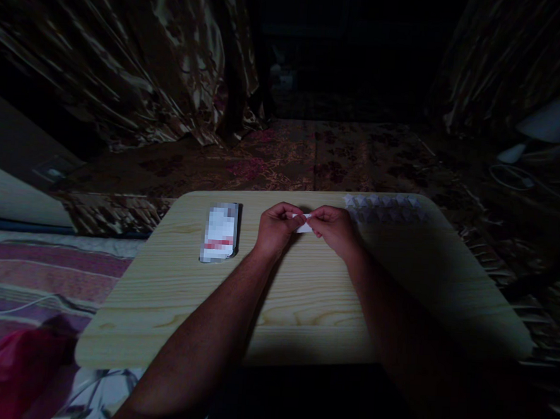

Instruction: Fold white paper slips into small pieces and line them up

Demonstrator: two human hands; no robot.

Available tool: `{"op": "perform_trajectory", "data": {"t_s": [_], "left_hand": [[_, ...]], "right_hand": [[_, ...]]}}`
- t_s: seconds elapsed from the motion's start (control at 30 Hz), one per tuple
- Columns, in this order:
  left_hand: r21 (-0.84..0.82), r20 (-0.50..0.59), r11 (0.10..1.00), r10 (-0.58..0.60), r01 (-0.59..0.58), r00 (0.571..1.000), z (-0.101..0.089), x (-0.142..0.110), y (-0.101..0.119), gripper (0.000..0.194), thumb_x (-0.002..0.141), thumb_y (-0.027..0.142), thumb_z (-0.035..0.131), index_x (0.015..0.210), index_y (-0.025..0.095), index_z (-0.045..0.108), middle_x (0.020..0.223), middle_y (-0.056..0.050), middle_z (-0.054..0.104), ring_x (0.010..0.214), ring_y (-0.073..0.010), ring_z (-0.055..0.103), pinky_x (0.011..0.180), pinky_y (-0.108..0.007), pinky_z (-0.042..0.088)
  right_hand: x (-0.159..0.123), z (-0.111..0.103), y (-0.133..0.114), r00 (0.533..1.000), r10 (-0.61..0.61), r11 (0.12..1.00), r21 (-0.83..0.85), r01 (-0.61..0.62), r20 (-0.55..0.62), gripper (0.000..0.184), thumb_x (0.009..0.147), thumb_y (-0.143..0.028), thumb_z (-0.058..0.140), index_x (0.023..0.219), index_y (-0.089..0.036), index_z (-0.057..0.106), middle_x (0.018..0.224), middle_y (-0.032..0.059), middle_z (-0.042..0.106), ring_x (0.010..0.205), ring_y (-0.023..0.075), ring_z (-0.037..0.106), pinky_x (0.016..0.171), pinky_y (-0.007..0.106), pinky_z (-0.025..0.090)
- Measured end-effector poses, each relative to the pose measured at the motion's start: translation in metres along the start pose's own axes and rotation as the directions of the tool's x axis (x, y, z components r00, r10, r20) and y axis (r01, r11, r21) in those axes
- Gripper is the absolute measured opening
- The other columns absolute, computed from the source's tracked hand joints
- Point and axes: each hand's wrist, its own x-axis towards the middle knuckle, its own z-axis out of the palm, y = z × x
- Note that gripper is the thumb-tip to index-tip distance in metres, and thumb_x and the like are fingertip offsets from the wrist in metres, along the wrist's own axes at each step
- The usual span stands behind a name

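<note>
Between my two hands, above the far half of the wooden table (pixel 303 299), is a small piece of white paper (pixel 304 224). My left hand (pixel 277 227) pinches its left side between thumb and fingers. On the other side, my right hand (pixel 332 228) pinches the paper's right edge, the thumbs close together. Parts of the paper are hidden behind the fingers. To the right of my right hand, at the table's far edge, several small pale folded paper pieces (pixel 384 208) lie in two rows; their exact shape is hard to make out in the dim light.
A smartphone-shaped item (pixel 220 232) with a blurred bright face lies left of my hands. Beyond the table are a patterned cloth-covered ledge (pixel 283 153) and curtains (pixel 189 58). A white lamp (pixel 551 118) stands at far right. A pink bag-like thing (pixel 14 370) rests lower left.
</note>
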Motion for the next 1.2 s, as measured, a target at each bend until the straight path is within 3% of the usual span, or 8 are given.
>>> {"op": "perform_trajectory", "data": {"t_s": [0.57, 0.8, 1.0, 1.2], "left_hand": [[0.149, 0.001, 0.986, 0.07, -0.07, 0.998, -0.003, 0.0019, -0.0028, 0.016, 0.062, 0.024, 0.078, 0.072, 0.016, 0.068, 0.06, 0.002, 0.059, 0.052, -0.0084, 0.049, 0.051, -0.021, 0.038], [0.157, 0.009, 0.986, 0.059, -0.059, 0.998, -0.0024, 0.0006, -0.0016, 0.017, 0.063, 0.025, 0.078, 0.072, 0.016, 0.068, 0.061, 0.001, 0.062, 0.052, -0.0095, 0.051, 0.051, -0.022, 0.039], [0.151, 0.038, 0.987, 0.054, -0.059, 0.998, -0.0011, -0.0012, -0.0002, 0.019, 0.061, 0.026, 0.08, 0.073, 0.016, 0.069, 0.06, 0.0, 0.063, 0.051, -0.0095, 0.051, 0.051, -0.022, 0.039], [0.066, 0.023, 0.998, -0.002, 0.001, 1.0, 0.0019, -0.0022, -0.001, 0.028, 0.06, 0.027, 0.081, 0.082, 0.016, 0.068, 0.066, 0.0, 0.066, 0.056, -0.0112, 0.057, 0.057, -0.024, 0.045]], "right_hand": [[0.001, 0.0013, 0.0039, 0.999, -0.033, 0.999, -0.029, 0.032, -0.015, 0.02, 0.068, -0.036, 0.068, 0.07, -0.017, 0.064, 0.051, -0.0031, 0.056, 0.044, 0.0093, 0.046, 0.043, 0.022, 0.033], [0.0001, 0.0005, -0.0007, 1.0, -0.008, 0.999, -0.044, 0.007, -0.024, 0.018, 0.069, -0.034, 0.066, 0.074, -0.017, 0.065, 0.053, -0.0025, 0.058, 0.045, 0.0099, 0.048, 0.046, 0.023, 0.037], [0.0003, 0.0006, 0.0019, 0.998, -0.036, 0.994, -0.106, 0.031, -0.042, 0.016, 0.07, -0.033, 0.063, 0.071, -0.018, 0.064, 0.052, -0.0029, 0.057, 0.046, 0.0106, 0.049, 0.046, 0.023, 0.035], [-0.0006, -0.0004, -0.0023, 0.996, -0.04, 0.998, -0.059, 0.036, -0.079, 0.012, 0.07, -0.029, 0.062, 0.069, -0.018, 0.061, 0.05, -0.0049, 0.053, 0.046, 0.0092, 0.045, 0.044, 0.022, 0.032]]}}
